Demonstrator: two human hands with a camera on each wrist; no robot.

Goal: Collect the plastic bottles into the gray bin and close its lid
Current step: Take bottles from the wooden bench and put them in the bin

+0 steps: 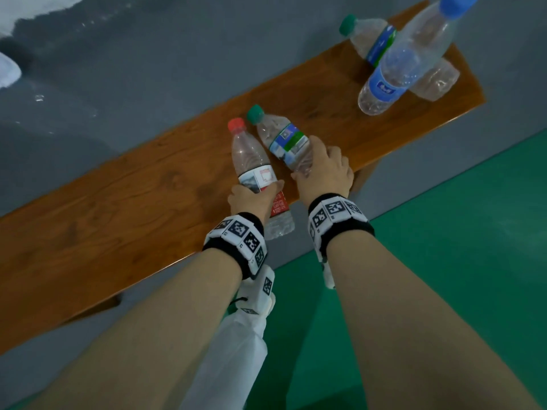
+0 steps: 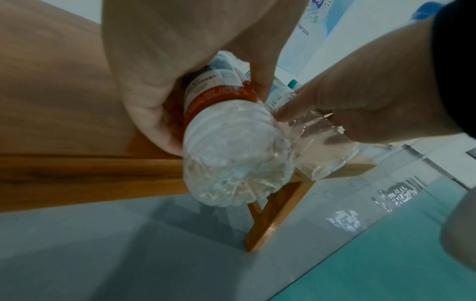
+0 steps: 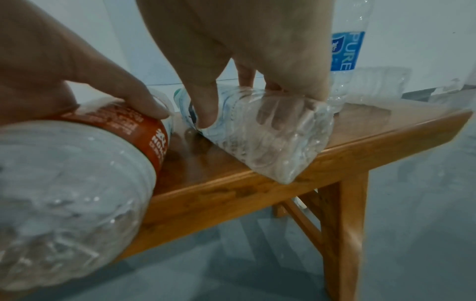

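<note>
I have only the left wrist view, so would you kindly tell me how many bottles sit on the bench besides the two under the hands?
Observer: Two, at the far end of the bench: an upright blue-capped bottle and a far green-capped bottle lying behind it.
Operator: Which cap is on the left hand's bottle?
Observer: Red. The left hand grips the red-capped bottle at its label.
Operator: And the right hand's?
Observer: Green. The right hand holds the near green-capped bottle.
</note>
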